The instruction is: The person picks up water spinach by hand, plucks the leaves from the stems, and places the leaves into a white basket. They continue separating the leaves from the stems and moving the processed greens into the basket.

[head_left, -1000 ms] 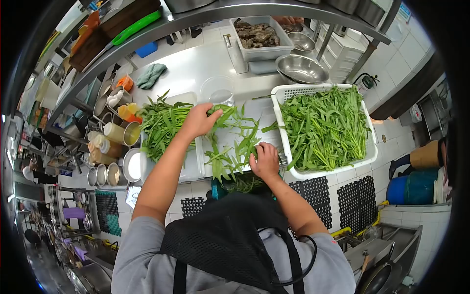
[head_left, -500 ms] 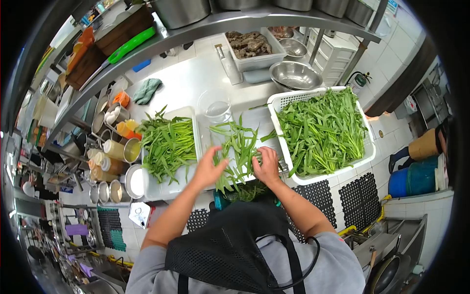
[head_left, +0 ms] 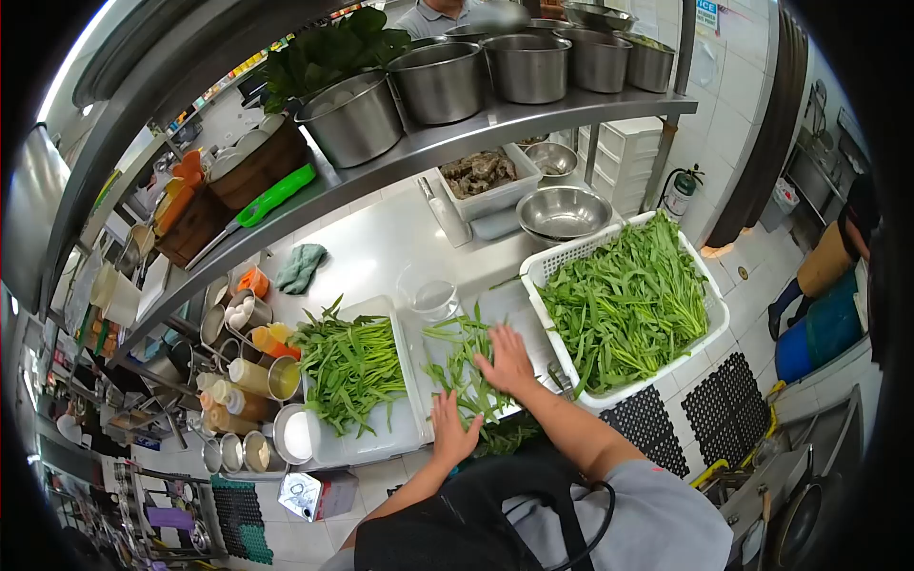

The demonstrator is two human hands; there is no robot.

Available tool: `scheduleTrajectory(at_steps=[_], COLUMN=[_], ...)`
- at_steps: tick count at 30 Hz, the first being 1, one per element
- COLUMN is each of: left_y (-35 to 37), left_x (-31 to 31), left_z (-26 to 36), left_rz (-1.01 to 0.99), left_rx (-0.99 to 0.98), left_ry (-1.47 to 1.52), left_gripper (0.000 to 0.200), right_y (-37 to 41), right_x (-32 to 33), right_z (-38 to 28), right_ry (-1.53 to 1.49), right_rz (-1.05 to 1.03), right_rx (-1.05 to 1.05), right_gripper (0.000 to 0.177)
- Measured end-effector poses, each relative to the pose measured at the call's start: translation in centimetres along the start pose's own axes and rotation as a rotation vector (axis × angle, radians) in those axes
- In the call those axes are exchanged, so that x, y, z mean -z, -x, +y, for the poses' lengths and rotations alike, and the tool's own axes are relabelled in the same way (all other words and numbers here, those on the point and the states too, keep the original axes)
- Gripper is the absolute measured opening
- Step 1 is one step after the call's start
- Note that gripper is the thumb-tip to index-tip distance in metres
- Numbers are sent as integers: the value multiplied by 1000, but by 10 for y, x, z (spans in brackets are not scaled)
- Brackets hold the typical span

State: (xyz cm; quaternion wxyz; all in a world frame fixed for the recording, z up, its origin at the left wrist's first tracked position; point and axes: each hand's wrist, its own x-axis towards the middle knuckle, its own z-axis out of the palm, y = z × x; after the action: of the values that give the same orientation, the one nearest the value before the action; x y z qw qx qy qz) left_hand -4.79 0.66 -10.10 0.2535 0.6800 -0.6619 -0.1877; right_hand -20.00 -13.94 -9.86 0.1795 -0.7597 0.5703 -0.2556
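Loose long-leaved greens, like water spinach (head_left: pixel 464 348), lie on the metal surface between two containers. My right hand (head_left: pixel 507 362) rests against their right side with its fingers spread. Close to the counter's near edge, my left hand (head_left: pixel 454 430) touches the lower leaves, fingers stretched out. Neither hand grips anything. To the left, a white tray (head_left: pixel 412 376) holds a pile of greens with stems pointing right. On the right stands a white perforated basket (head_left: pixel 529 276) heaped with leafy greens. More dark leaves (head_left: pixel 505 435) show below the counter edge, partly hidden by my arms.
A clear plastic tub (head_left: pixel 430 293) stands behind the loose greens. Metal bowls (head_left: pixel 565 213) and a bin of dark, lumpy food (head_left: pixel 481 178) sit farther back. An overhead shelf (head_left: pixel 447 143) carries steel pots. Squeeze bottles (head_left: pixel 249 376) line the left; a person stands behind the shelf.
The view has tilted up, showing more of the shelf. My right hand has moved forward onto the leaves, while my left has dropped toward the counter's near edge.
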Motion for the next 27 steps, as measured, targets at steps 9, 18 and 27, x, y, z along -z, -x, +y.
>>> scheduleTrajectory(at_steps=[9,18,27], left_y=[4,17,-7], left_x=[22,6,4], left_z=[1,-9,-9], left_rz=[69,55,23], left_rx=[-130,-52,-23], left_ry=[49,-15,-72], left_gripper=[76,85,101], right_y=[-85,-78,9], right_x=[-8,-31,-21], right_z=[4,4,-24], right_ry=[-9,140,40], right_rz=[262,-70,-330], right_rx=[-206,208,635], right_gripper=[67,69,55])
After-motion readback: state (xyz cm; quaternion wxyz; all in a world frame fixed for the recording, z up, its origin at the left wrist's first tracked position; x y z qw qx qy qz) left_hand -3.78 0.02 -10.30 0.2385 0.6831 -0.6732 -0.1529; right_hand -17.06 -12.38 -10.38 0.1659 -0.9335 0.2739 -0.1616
